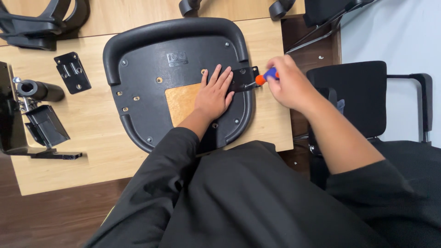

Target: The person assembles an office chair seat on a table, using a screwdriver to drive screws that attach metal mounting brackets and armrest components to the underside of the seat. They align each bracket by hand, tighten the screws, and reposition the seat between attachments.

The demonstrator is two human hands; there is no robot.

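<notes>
1. From my remote view, the wooden desk [92, 119] carries everything; its near edge runs under my black sleeves, and its right edge drops off toward a black chair [353, 96] standing on the floor.
2. The black seat pan [151, 59] lies underside up, filling the desk's far right area and nearly reaching the right edge. A tan square patch [181, 102] shows in its middle.
3. At the desk's left edge sits a black chair mechanism [32, 115] with a short cylinder; an armrest part [41, 23] lies at the far left corner.
4. My left hand [215, 94] lies flat and spread on the seat pan, fingertips pressing the inner end of a black mounting bracket [243, 78] that sits on the pan's right rim.
5. My right hand [287, 82] is closed around a screwdriver with an orange and blue handle [266, 76], its tip aimed at the bracket's outer end, just off the desk's right edge.
6. A second bracket plate [72, 71] lies loose on the desk, left of the seat pan.
7. Progress, as I judge it: this bracket is positioned and being fastened, though I cannot tell how many screws are in. Several brass inserts [136, 98] on the pan's left side look empty, and the loose plate and mechanism remain unmounted, so most assembly looks left.
</notes>
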